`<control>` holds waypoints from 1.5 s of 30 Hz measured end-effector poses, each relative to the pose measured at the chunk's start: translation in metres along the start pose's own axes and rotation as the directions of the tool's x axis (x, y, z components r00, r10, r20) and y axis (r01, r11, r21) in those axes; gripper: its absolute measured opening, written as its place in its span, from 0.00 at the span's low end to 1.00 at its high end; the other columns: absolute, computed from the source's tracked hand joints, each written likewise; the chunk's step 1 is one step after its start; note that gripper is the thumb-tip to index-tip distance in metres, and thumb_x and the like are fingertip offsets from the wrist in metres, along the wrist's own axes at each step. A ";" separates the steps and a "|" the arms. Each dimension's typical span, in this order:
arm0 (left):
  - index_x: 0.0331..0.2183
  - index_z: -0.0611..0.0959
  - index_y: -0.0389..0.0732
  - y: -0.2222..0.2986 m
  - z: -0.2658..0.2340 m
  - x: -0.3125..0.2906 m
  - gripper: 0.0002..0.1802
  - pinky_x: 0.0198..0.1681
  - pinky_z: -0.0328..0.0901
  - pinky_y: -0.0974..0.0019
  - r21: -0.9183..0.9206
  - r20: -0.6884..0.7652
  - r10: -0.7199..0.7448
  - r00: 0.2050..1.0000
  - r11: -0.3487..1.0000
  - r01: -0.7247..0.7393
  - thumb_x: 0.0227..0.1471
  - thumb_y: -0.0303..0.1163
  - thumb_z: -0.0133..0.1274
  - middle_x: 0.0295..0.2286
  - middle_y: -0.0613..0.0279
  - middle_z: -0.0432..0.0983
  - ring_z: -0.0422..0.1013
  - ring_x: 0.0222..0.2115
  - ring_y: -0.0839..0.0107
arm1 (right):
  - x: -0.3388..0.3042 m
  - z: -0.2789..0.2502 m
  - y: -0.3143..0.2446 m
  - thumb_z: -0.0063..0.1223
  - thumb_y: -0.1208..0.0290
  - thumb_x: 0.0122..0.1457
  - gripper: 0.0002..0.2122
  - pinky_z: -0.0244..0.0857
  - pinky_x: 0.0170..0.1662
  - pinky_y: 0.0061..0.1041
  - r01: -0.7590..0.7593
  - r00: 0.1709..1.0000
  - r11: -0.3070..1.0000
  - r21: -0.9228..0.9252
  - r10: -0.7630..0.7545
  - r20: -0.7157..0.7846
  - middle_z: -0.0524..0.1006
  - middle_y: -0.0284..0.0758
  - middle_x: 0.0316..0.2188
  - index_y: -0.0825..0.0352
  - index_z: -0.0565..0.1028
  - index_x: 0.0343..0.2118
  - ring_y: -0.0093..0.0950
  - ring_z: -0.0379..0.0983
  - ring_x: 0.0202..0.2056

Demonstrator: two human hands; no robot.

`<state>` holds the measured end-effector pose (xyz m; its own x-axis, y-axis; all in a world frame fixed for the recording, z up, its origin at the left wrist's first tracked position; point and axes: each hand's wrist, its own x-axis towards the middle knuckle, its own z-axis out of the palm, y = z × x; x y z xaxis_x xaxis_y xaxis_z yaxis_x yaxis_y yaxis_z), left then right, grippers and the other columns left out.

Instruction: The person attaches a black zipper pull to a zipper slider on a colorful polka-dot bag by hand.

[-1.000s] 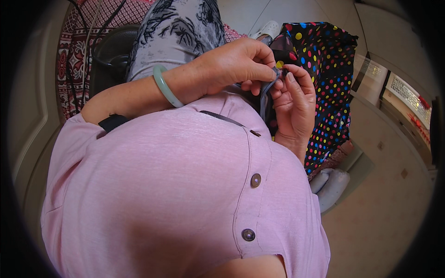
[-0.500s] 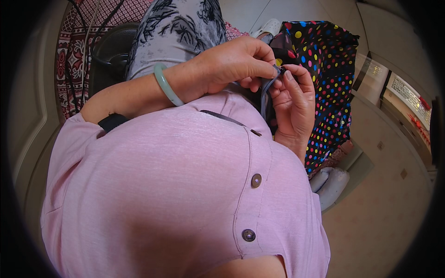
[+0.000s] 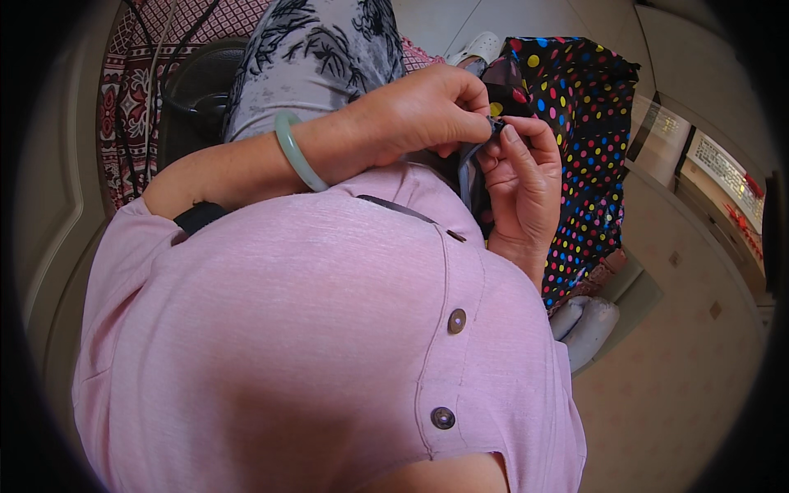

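My left hand (image 3: 440, 113), a pale green bangle (image 3: 299, 153) on its wrist, is closed in a pinch on a narrow grey cloth strip (image 3: 467, 174). Facing it, fingertips almost touching, my right hand (image 3: 524, 181) pinches the same strip at a small dark spot. What lies right between the fingertips is too small to make out. The strip hangs down between the hands in front of my pink shirt. Behind and right of my right hand spreads a black cloth with bright polka dots (image 3: 588, 144); whether the strip joins it cannot be seen.
My knee in grey patterned trousers (image 3: 316, 62) rises beyond the left hand. At far left are a dark rounded seat (image 3: 197, 99), a red patterned cloth (image 3: 127, 135) and hanging cables. A white clog (image 3: 477, 47) shows at the top, a pale padded object (image 3: 593, 329) at lower right.
Both hands keep their pinch and have shifted only slightly. Less of the grey strip shows between them, and the dark spot at the fingertips is more visible.
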<state>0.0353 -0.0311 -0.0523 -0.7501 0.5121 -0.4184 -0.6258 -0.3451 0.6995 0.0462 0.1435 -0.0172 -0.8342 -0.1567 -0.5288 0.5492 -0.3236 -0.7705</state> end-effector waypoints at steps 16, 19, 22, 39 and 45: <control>0.24 0.74 0.37 0.001 0.001 -0.004 0.06 0.19 0.57 0.79 0.196 -0.011 0.094 0.995 0.977 -0.090 0.48 0.28 0.52 0.18 0.69 0.68 0.63 0.17 0.83 | -0.005 0.007 0.000 0.55 0.83 0.55 0.06 0.64 0.32 0.20 0.069 0.996 0.993 -0.097 -0.073 -0.043 0.75 0.32 0.28 0.69 0.74 0.36 0.21 0.70 0.27; 0.25 0.74 0.37 0.000 0.001 -0.005 0.06 0.20 0.58 0.79 0.156 -0.006 0.123 0.992 0.980 -0.120 0.49 0.29 0.52 0.19 0.69 0.69 0.62 0.17 0.84 | -0.006 0.008 0.001 0.55 0.82 0.55 0.06 0.64 0.31 0.19 0.087 0.995 0.990 -0.112 -0.093 -0.045 0.75 0.32 0.27 0.70 0.74 0.36 0.20 0.70 0.26; 0.26 0.75 0.37 -0.002 0.001 -0.004 0.06 0.21 0.59 0.79 0.154 -0.019 0.139 0.990 0.979 -0.135 0.50 0.29 0.52 0.20 0.69 0.70 0.63 0.17 0.84 | -0.006 0.010 0.003 0.56 0.81 0.55 0.06 0.65 0.30 0.16 0.120 0.991 0.985 -0.120 -0.127 -0.049 0.76 0.32 0.26 0.70 0.74 0.35 0.18 0.71 0.26; 0.29 0.74 0.37 0.008 0.004 -0.011 0.07 0.20 0.62 0.79 0.053 -0.015 0.092 0.996 0.994 -0.091 0.55 0.30 0.51 0.22 0.66 0.72 0.70 0.19 0.82 | -0.009 0.016 -0.001 0.53 0.83 0.56 0.06 0.64 0.31 0.17 0.138 0.986 0.979 -0.148 -0.150 -0.076 0.76 0.34 0.28 0.71 0.74 0.36 0.20 0.70 0.26; 0.29 0.74 0.36 0.007 0.005 -0.015 0.07 0.20 0.62 0.79 0.113 -0.039 0.128 0.991 0.986 -0.123 0.55 0.30 0.50 0.22 0.67 0.72 0.70 0.19 0.82 | -0.014 0.024 0.000 0.56 0.80 0.55 0.04 0.63 0.29 0.13 0.237 0.956 0.870 -0.431 -0.289 -0.057 0.75 0.30 0.26 0.70 0.75 0.34 0.16 0.70 0.25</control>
<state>0.0431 -0.0373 -0.0381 -0.8319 0.4323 -0.3479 -0.5006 -0.3140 0.8067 0.0562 0.1228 -0.0013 -0.9530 -0.0034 -0.3030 0.3017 0.0838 -0.9497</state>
